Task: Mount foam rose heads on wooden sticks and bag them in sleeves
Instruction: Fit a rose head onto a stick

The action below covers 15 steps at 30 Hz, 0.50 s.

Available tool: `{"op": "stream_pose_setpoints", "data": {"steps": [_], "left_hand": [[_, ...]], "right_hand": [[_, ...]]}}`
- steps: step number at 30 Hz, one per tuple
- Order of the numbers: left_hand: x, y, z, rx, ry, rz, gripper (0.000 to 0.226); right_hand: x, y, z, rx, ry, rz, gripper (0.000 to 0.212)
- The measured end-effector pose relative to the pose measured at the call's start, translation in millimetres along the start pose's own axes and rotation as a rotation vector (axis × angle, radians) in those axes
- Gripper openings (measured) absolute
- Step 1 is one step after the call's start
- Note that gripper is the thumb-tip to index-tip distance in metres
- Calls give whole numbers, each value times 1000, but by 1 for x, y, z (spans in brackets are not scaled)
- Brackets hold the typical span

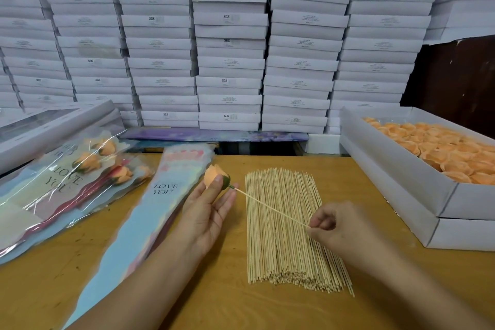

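My left hand [207, 209] holds an orange foam rose head [214, 175] with a green base, thumb over the petals. One thin wooden stick [270, 207] runs from that base down to my right hand [330, 225], which pinches its lower end. Beneath lies a flat pile of wooden sticks [289, 228] on the wooden table [209, 303]. A stack of "LOVE YOU" sleeves [150, 209] lies left of my left hand. Further left, several bagged roses [80, 174] lie in sleeves.
A white box of orange rose heads [442, 158] stands at the right on a second white box [401, 211]. Stacked white cartons [230, 43] wall off the back. A windowed box lid [48, 126] leans at the far left.
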<state>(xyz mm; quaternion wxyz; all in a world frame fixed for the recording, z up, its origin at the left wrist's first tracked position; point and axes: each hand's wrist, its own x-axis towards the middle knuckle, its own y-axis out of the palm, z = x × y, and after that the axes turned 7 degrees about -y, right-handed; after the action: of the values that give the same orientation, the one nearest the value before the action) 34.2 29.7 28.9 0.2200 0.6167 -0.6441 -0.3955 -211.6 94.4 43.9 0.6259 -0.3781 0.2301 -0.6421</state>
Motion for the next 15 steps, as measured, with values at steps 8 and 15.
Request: {"op": "stream_pose_setpoints", "data": {"steps": [8,15], "left_hand": [[-2,0,3,-29,-8,14,54],[0,-2,4,-30,-5,3,55]], "right_hand": [[-3,1,3,-118,-82,-48,27],[-4,-1,5,-246,-154,-25,22]]}}
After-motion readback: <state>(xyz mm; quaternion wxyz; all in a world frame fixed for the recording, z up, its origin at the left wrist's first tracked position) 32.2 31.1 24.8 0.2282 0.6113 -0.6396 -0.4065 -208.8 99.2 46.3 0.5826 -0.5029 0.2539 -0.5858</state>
